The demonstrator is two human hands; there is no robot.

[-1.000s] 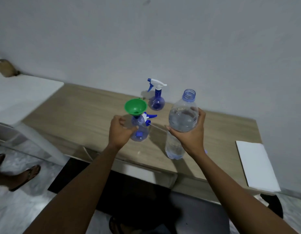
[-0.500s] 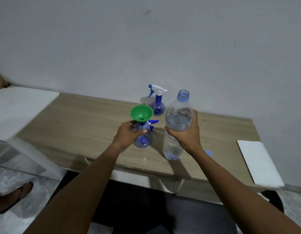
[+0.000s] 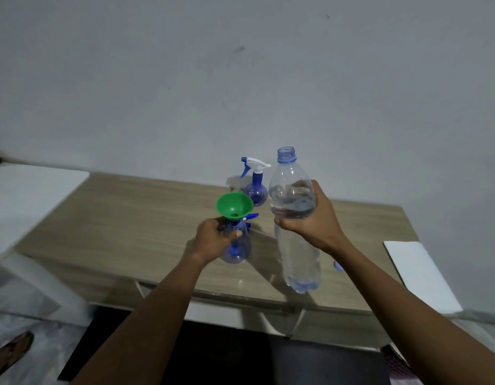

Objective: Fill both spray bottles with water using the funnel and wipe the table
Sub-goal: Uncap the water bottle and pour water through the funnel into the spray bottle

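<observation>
Right hand (image 3: 310,223) is wrapped around the middle of the big clear water bottle (image 3: 292,173), fingers curled tight on it, cap off, mouth pointing pretty much straight up, so its long axis is close to vertical. It looks lifted off the table (image 3: 129,218), but I can't say for sure. Left hand (image 3: 213,240) grips the neck of the near spray bottle (image 3: 238,252), which stands on the table with the green funnel (image 3: 234,205) sitting in its opening. Key thing: the funnel is just left of the water bottle and lower than its mouth, so I'd guess the pour means tipping the bottle top leftward over the funnel. The other spray bottle (image 3: 256,187), sprayer head on, stands just behind the funnel near the wall. A blue cap (image 3: 338,265) and a white cloth (image 3: 418,273) lie off to the right.
</observation>
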